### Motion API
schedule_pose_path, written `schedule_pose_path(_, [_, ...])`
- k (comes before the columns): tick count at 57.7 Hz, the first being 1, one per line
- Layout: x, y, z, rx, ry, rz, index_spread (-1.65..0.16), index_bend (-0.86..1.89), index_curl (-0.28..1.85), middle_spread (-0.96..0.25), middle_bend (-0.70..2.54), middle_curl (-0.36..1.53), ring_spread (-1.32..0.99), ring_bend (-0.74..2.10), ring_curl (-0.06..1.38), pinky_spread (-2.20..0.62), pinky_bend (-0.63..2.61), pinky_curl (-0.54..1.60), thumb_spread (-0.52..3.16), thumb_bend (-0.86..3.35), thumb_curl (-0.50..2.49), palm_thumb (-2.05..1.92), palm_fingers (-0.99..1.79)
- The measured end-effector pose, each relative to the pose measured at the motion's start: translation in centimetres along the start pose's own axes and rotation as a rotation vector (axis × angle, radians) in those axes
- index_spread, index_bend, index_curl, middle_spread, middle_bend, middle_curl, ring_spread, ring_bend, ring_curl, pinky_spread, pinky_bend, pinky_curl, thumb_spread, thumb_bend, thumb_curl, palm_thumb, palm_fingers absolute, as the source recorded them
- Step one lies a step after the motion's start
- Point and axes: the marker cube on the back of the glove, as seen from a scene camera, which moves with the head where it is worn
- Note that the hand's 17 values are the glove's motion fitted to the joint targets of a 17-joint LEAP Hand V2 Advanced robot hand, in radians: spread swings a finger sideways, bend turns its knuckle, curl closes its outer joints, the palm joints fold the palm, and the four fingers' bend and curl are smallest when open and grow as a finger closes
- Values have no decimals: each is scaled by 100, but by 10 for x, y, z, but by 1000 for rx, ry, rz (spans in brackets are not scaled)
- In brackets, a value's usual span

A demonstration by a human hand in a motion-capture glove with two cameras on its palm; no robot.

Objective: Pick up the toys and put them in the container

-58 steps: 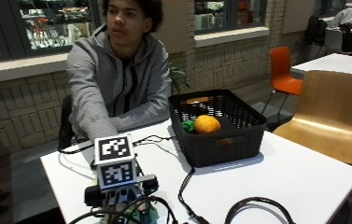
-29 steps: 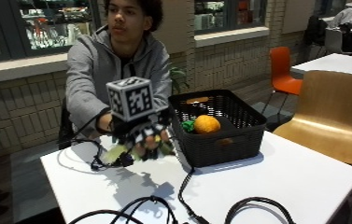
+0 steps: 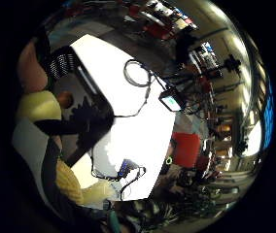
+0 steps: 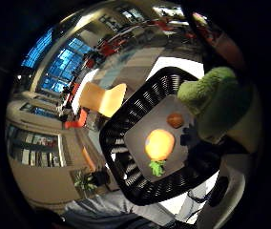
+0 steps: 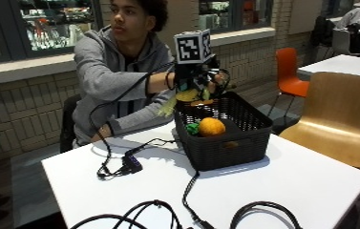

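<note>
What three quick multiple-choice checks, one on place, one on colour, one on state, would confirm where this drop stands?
1. Where is the gloved right hand?
A. Flat on the table
B. Over the black basket
C. Beside the wooden chair

2. What colour is the round toy lying in the basket?
A. Blue
B. Orange
C. White

3. What is the state of the yellow-green plush toy?
A. Held in the hand above the basket
B. Lying on the floor
C. Resting on the white table

Answers: 1 B, the outside view shows the hand raised above the basket's rim. 2 B, it looks orange in the outside and thumb-side views. 3 A, the fingers curl round it and it hangs clear of the basket floor.
</note>
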Motion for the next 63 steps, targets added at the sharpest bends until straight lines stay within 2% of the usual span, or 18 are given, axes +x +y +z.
schedule_pose_path(12, [-30, -15, 15, -29, -44, 12, -33, 25, 46, -31, 31, 65, -37, 114, 60, -42, 126, 50, 103, 46, 104, 70, 83])
schedule_pose_path(18, [-42, -11, 19, -118, -136, -37, -33, 22, 50, -32, 27, 69, -37, 115, 61, -42, 129, 51, 100, 45, 109, 68, 76])
schedule_pose_path(21, [-43, -8, 20, -198, -169, -53, -32, 11, 49, -27, 17, 69, -33, 108, 61, -41, 133, 53, 101, 40, 107, 63, 47])
schedule_pose_path(22, [-43, -7, 20, -222, -177, -56, -32, 4, 46, -22, 13, 67, -29, 101, 60, -39, 141, 55, 115, 42, 102, 56, 28])
schedule_pose_path(24, [-42, -5, 19, -261, -191, -57, -33, 10, 48, -14, 10, 65, -22, 79, 58, -30, 147, 58, 119, 31, 93, 39, -24])
schedule_pose_path(27, [-37, -2, 16, -274, -208, -48, -33, 10, 43, -6, 4, 57, -14, 54, 50, -20, 147, 55, 121, 19, 83, 23, -42])
schedule_pose_path(33, [-15, 14, 9, -259, -201, -29, -32, 9, 35, 3, 4, 45, -6, 35, 37, -8, 145, 49, 124, 9, 71, 11, -37])
schedule_pose_path(41, [39, 58, 15, -298, -162, 13, -31, 10, 30, 8, 6, 35, 0, 30, 34, -1, 140, 45, 128, 4, 61, 10, -31])
schedule_pose_path(49, [104, 132, 38, -308, -81, 117, -31, 15, 29, 10, 6, 28, 2, 26, 33, 2, 134, 41, 132, 2, 54, 12, -26])
schedule_pose_path(54, [143, 181, 53, -302, -61, 246, -30, 17, 30, 10, 7, 24, 3, 23, 33, 3, 129, 39, 135, 2, 50, 14, -23])
schedule_pose_path(59, [192, 230, 64, -298, -107, 319, -30, 17, 31, 10, 8, 22, 3, 21, 33, 4, 124, 37, 139, 2, 47, 16, -21])
schedule_pose_path(63, [223, 272, 80, -214, -174, 342, -30, 17, 31, 10, 9, 20, 2, 20, 33, 4, 121, 36, 142, 3, 45, 19, -20])
